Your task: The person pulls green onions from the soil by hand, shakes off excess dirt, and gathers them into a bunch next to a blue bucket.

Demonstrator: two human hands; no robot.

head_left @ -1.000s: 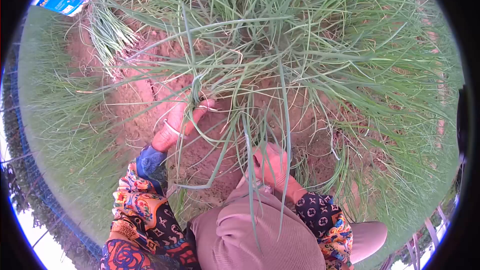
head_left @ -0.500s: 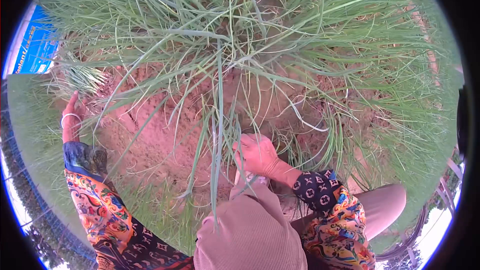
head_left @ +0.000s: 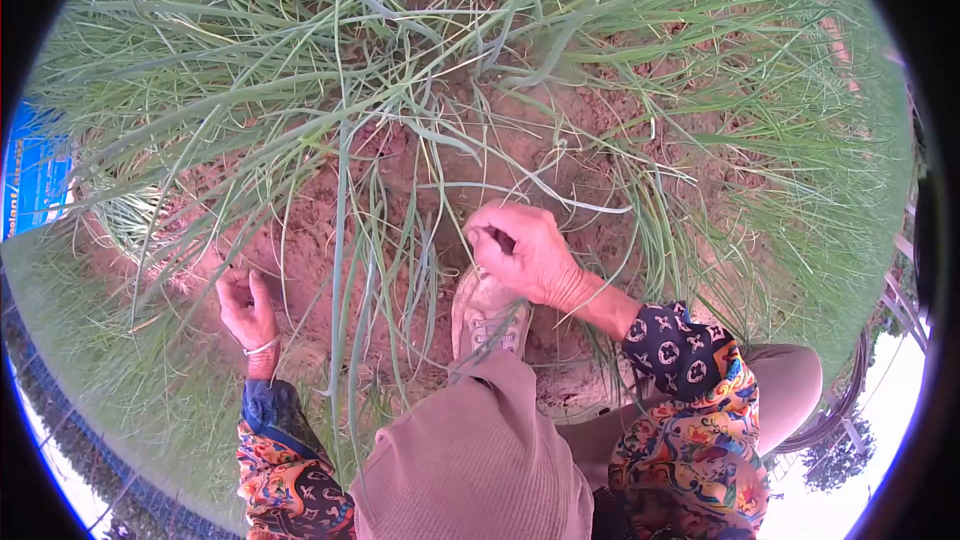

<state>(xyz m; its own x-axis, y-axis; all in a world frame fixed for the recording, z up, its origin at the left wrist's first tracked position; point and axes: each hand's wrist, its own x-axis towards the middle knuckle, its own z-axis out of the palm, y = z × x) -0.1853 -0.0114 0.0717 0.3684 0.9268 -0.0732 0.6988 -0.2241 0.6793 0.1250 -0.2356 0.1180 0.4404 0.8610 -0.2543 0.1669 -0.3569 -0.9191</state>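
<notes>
My left hand, with a white bangle at the wrist, hovers over bare soil on the left. Its fingers are bent and somewhat apart, with nothing visible in them. Up and to its left lies a bundle of pulled green onions, partly behind leaves. My right hand is closed in a pinch just above my shoe; whatever its fingertips hold, if anything, is too small to make out. Long green onion leaves hang in front of the soil between both hands.
Dense green onion plants grow across the far side and to the right. Reddish soil shows between the plants. A blue printed sack stands at the left edge. My knee is bent in front of me.
My left hand has drawn back from beside the onion bundle, moving right and nearer to me. My right hand has risen away from the shoe. The view has shifted slightly.
</notes>
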